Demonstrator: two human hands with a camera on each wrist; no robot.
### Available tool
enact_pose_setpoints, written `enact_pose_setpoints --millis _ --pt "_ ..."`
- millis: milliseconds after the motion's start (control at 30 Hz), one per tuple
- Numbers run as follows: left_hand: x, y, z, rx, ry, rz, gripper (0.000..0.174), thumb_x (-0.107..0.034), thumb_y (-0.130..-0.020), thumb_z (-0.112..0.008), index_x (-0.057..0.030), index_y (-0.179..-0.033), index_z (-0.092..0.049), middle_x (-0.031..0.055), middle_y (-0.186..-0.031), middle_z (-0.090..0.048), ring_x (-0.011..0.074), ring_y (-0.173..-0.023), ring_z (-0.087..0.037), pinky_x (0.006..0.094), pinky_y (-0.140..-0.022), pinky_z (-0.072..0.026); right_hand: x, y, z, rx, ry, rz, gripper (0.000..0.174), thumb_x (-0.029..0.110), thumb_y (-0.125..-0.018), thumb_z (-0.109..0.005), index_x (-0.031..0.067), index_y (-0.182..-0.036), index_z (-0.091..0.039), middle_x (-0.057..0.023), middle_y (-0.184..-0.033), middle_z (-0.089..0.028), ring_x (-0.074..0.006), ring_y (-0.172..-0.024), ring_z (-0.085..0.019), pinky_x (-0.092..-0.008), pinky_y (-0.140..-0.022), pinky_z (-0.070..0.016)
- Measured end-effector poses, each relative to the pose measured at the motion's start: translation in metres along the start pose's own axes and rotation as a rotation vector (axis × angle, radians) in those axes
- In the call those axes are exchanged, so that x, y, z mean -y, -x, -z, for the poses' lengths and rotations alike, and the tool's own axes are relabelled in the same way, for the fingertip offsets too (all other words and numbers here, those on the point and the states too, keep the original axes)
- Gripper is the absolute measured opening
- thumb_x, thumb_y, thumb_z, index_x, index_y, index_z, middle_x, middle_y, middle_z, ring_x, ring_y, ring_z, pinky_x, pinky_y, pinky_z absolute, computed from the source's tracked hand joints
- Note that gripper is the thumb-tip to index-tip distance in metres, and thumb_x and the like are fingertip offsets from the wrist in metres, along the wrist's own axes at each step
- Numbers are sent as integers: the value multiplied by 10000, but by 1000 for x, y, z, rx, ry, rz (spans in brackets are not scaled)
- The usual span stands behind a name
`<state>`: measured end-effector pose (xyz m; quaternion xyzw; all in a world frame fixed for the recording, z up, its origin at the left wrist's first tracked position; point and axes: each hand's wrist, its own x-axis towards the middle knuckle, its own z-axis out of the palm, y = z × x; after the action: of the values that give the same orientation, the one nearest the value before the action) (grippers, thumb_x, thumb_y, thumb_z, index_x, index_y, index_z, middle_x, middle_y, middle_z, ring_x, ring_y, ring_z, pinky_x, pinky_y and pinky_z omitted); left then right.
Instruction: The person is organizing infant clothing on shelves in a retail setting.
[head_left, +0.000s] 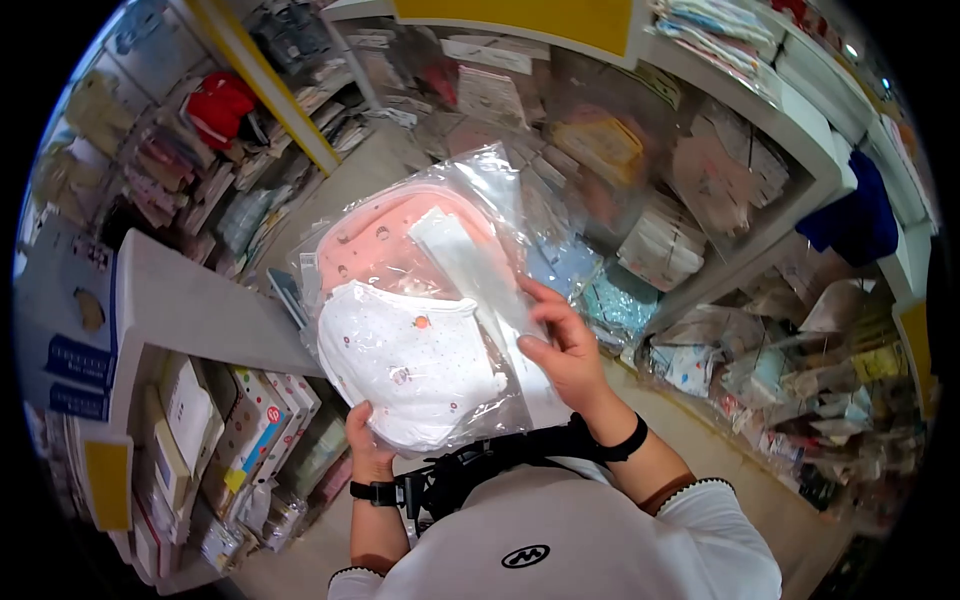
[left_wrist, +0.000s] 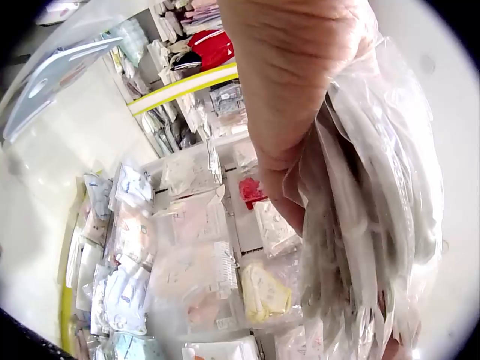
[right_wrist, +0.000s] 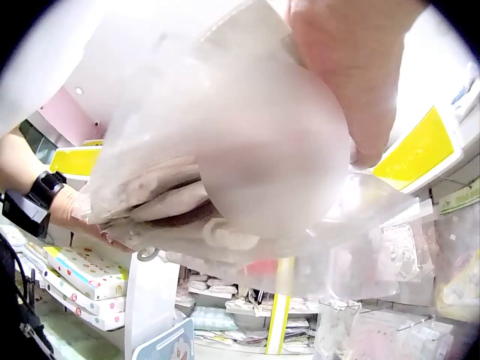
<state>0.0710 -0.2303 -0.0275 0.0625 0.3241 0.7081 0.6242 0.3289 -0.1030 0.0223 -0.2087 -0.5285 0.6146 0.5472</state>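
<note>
In the head view a clear plastic bag [head_left: 440, 330] is held up in front of the body. Inside it lie a pink printed cloth piece [head_left: 375, 235] and a white one [head_left: 415, 365] with small prints, shaped like baby bibs. A pale strip [head_left: 470, 265] runs down its right part. My left hand [head_left: 368, 445] grips the lower left corner, thumb on top; the left wrist view shows the bag's several soft layers [left_wrist: 360, 202] edge-on. My right hand [head_left: 570, 355] holds the right edge between thumb and fingers. Some fingers are hidden behind the bag.
A white shelf unit [head_left: 205, 290] with patterned boxes [head_left: 250, 425] stands close at the left. Racks hung with packaged goods [head_left: 660, 245] line the front and right. A dark blue cloth [head_left: 855, 215] hangs from the right shelf. Folded clothes fill shelves at the far left.
</note>
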Motion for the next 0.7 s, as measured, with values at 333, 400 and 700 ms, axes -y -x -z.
enact_pose_setpoints --millis 333,400,700 --pt "17 8 -32 37 -262 8 581 -78 -727 -563 36 -1262 -369 170 -1182 -508 279 -1045 -532 372 -903 -427 2 20 38 -119 35 -225 473 5 -797 -552 -4 -1245 -401 -63 -1236 -442 -146 -1125 -422 -279 -953 -327" --pt "20 7 -39 83 -267 54 598 -77 -728 -575 29 -1275 -359 167 -1190 -504 275 -1057 -524 367 -910 -421 10 26 43 -167 -13 -289 444 29 -811 -548 3 -1235 -420 -56 -1197 -481 -131 -1075 -458 -273 -927 -349" --pt "31 -5 -53 111 -171 138 597 -257 -810 -591 26 -1279 -353 163 -1218 -482 260 -1089 -505 377 -941 -405 -5 43 86 -285 -79 -241 354 54 -852 -515 21 -1199 -454 -46 -1107 -556 -114 -989 -519 -259 -879 -390"
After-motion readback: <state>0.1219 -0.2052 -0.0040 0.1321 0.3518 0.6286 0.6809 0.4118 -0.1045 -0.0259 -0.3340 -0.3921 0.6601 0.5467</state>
